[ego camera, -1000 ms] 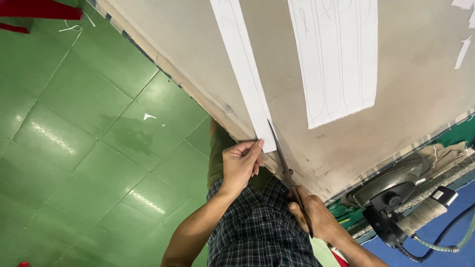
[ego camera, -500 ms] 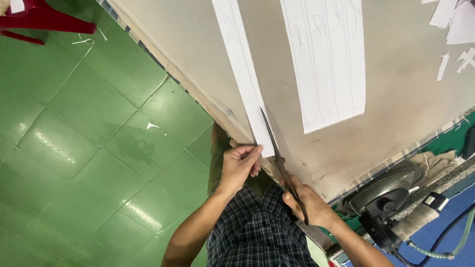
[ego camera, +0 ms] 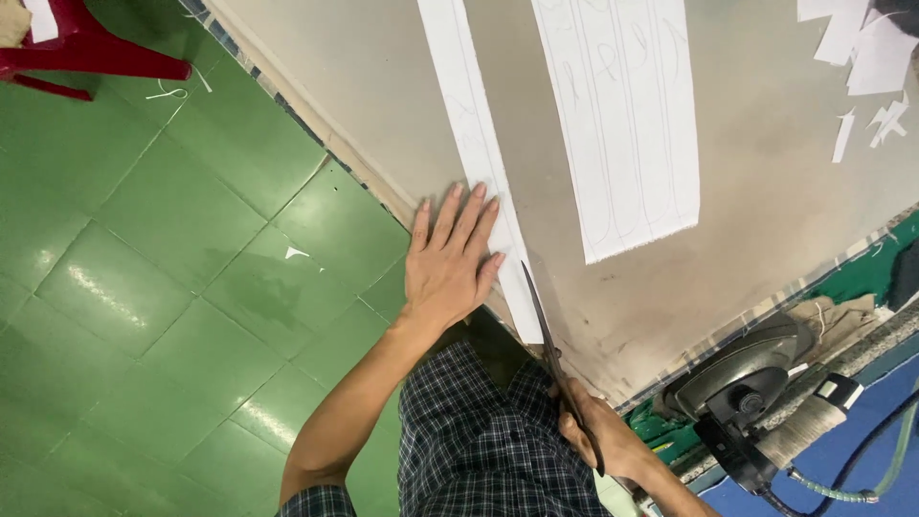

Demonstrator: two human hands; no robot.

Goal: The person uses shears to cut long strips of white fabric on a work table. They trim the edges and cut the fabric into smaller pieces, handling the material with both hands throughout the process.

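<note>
Two hands work at the near edge of the bench [ego camera: 766, 239]. Nearest, the right hand [ego camera: 598, 436] is clenched round scissors [ego camera: 550, 345], blades entering the narrow paper strip [ego camera: 479, 163]. Beyond, the left hand [ego camera: 448, 263] lies flat, fingers spread, pressing that strip; a wider marked sheet [ego camera: 627, 115] lies just beside it.

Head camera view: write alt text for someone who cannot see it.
A person's left hand lies flat on a narrow white paper strip on a grey table, while the right hand holds dark scissors at the strip's near end. A wider white sheet lies beside it.
</note>
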